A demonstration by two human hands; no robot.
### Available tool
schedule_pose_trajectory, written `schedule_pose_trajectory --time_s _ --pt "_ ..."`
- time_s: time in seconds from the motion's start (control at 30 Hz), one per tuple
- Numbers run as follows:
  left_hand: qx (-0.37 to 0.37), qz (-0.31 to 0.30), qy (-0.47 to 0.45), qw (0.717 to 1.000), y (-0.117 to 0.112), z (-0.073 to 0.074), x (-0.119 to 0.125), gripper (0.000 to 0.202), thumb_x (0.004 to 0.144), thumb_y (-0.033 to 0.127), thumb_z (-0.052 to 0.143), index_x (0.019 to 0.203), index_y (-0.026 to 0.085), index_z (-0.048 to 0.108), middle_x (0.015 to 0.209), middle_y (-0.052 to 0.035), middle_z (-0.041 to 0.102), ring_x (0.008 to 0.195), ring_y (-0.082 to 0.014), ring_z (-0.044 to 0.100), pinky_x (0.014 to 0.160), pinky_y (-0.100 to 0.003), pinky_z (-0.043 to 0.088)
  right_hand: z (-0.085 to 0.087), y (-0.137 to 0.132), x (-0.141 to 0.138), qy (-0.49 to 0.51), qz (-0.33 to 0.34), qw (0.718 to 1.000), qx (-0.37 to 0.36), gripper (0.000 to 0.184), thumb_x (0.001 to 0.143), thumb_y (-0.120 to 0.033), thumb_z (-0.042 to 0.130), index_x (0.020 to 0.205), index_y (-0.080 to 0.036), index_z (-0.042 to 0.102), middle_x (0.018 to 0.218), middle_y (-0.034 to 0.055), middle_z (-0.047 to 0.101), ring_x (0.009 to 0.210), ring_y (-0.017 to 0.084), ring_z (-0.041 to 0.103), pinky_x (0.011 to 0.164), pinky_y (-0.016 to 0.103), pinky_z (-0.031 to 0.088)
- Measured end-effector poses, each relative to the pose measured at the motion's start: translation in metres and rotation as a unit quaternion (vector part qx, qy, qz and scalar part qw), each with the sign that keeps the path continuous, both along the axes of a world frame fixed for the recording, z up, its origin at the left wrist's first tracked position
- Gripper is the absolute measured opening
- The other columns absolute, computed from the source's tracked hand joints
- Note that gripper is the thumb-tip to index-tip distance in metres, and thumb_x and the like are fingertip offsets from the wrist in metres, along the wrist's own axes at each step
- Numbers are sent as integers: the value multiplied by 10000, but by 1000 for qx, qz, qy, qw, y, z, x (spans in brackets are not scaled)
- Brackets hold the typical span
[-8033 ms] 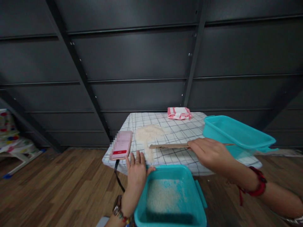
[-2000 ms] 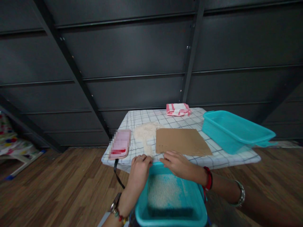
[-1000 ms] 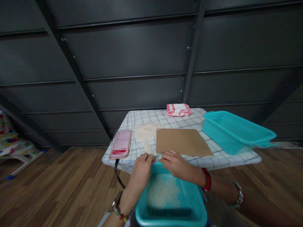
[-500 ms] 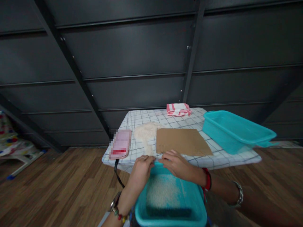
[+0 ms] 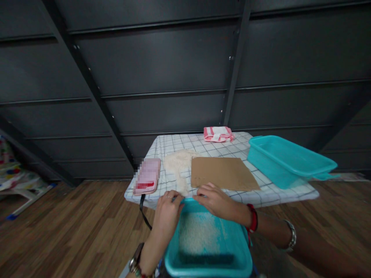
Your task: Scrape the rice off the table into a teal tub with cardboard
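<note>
A turquoise plastic basin [image 5: 236, 239] sits low in front of me against the table's near edge, with a thin layer of pale, rice-like grains [image 5: 199, 233] on its bottom. My left hand [image 5: 169, 210] has its fingers curled at the far left corner of the rim. On the middle of that far rim, my right hand [image 5: 213, 199] is closed, fingers bent over the edge. Just beyond the hands, more pale grains [image 5: 179, 160] lie heaped on the cloth, trailing toward the basin. To the right of the heap rests a flat cardboard piece [image 5: 223, 173].
A checked white cloth [image 5: 171, 143] covers the table. At its right stands a second turquoise basin [image 5: 290, 162]; a folded pink-and-white towel [image 5: 218, 134] lies at the back. A pink phone-like case [image 5: 149, 175] with a black strap is at the left edge.
My left hand has slid left along the far rim, away from my right hand, widening the space between them. The right hand and the basin have hardly moved.
</note>
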State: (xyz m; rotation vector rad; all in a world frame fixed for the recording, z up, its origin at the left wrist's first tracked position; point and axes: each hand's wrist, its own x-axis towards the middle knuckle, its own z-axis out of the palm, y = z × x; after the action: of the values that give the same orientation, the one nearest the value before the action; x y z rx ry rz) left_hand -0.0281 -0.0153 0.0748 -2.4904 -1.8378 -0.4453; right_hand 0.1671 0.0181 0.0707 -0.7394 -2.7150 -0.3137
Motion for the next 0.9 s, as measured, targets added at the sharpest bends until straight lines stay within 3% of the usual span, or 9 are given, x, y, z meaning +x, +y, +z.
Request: schedule_pose_trajectory --time_s 0.13,0.3,0.43,0.6,0.73,0.9 --pt "18 4 24 1000 -2 -1 2 188 791 102 471 816 203 627 821 -35 616 809 -181 578 712 -307 450 1 1 0 -4 9 1000 0 142 862 -139 467 943 -161 581 825 35 565 776 161 448 722 293 330" --pt "41 25 4 999 -3 -6 0 205 775 126 515 952 194 592 894 -47 634 853 -205 588 715 -324 460 2 1 0 0 6 1000 4 139 851 -130 480 937 -165 583 824 38 571 779 164 455 714 295 328" --pt "46 -12 -16 999 -5 -14 -7 247 784 126 498 1011 194 568 845 -29 645 803 -188 596 709 -316 464 0 1 0 3 2 1000 5 141 857 -144 474 951 -162 579 833 41 576 785 167 456 722 301 325" --pt "114 0 -7 993 0 -22 -12 292 766 171 547 1054 218 558 963 -54 618 896 -212 573 733 -338 461 -2 2 -2 5 11 1000 20 137 863 -143 465 938 -149 581 806 47 574 762 167 452 720 308 318" --pt "145 32 0 989 5 -21 -7 223 690 108 623 891 204 615 1000 -73 608 936 -243 555 740 -372 462 0 1 -4 -4 15 1000 16 138 865 -126 447 904 -146 578 796 47 575 762 169 453 711 310 314" --pt "171 15 -18 985 7 -21 -4 176 653 56 636 759 196 621 954 -65 615 908 -245 554 738 -388 460 2 0 -5 -19 11 1000 0 137 858 -108 443 887 -147 572 809 48 573 771 170 460 703 307 317"
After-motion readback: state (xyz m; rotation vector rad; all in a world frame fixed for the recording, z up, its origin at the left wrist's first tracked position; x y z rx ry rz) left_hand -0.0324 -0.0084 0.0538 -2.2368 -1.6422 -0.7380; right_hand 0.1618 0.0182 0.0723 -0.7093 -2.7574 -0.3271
